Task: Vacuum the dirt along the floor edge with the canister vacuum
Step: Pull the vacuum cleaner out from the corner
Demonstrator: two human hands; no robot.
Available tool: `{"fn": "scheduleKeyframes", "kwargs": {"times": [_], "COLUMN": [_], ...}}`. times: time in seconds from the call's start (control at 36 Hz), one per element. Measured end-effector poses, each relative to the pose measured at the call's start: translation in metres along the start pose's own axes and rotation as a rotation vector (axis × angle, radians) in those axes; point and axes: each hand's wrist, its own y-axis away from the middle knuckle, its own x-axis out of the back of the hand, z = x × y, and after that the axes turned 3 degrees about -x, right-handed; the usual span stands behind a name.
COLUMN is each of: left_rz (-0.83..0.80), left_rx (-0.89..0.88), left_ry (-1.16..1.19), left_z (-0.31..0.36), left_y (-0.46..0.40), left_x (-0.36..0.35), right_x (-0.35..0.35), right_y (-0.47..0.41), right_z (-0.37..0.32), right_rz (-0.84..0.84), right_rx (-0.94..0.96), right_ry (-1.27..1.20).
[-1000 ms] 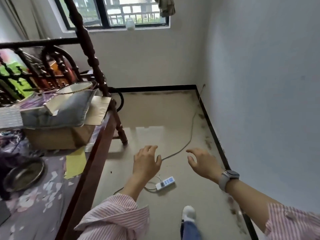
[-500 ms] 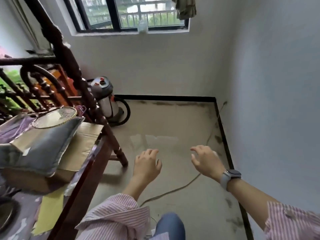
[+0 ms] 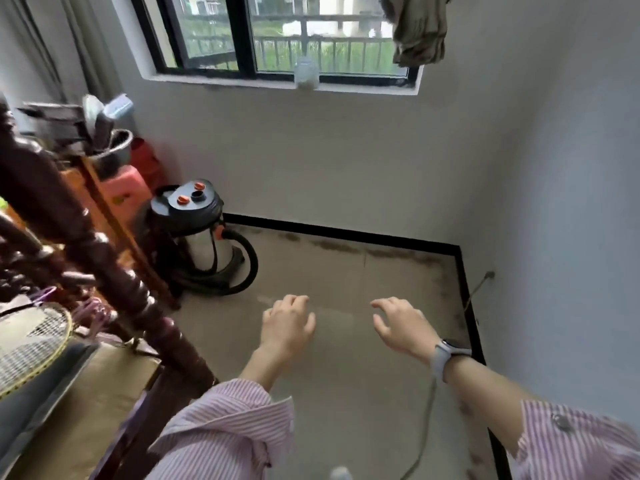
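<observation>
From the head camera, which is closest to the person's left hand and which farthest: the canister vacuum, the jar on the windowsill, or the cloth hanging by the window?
Measured from the left hand:
1. Canister vacuum, on the floor ahead and to the left, by the wall.
2. Jar, up on the windowsill, straight ahead.
3. Hanging cloth, at the window's upper right corner, farthest.

A jar (image 3: pixel 306 75) stands on the windowsill, a racket (image 3: pixel 31 344) lies at left

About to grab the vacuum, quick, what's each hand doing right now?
Left hand: open, holding nothing.
Right hand: open, holding nothing.
</observation>
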Motion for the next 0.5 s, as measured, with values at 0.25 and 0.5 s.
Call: {"fn": "scheduleKeyframes", "kwargs": {"times": [0.25, 0.5], "left_rz": [0.071, 0.025], "left_rx": [0.102, 0.322], "left_ry": [0.048, 0.127], "left_z": [-0.038, -0.111], "left_y": [-0.155, -0.283], "left_x": [0.029, 0.018], "right_x": [0.028, 0.008], "right_y": [-0.175, -0.363], "right_z": [-0.031, -0.069], "right_rz": [-0.041, -0.181], "right_rx": [0.099, 0.235], "right_ry": [-0.005, -0.020]}}
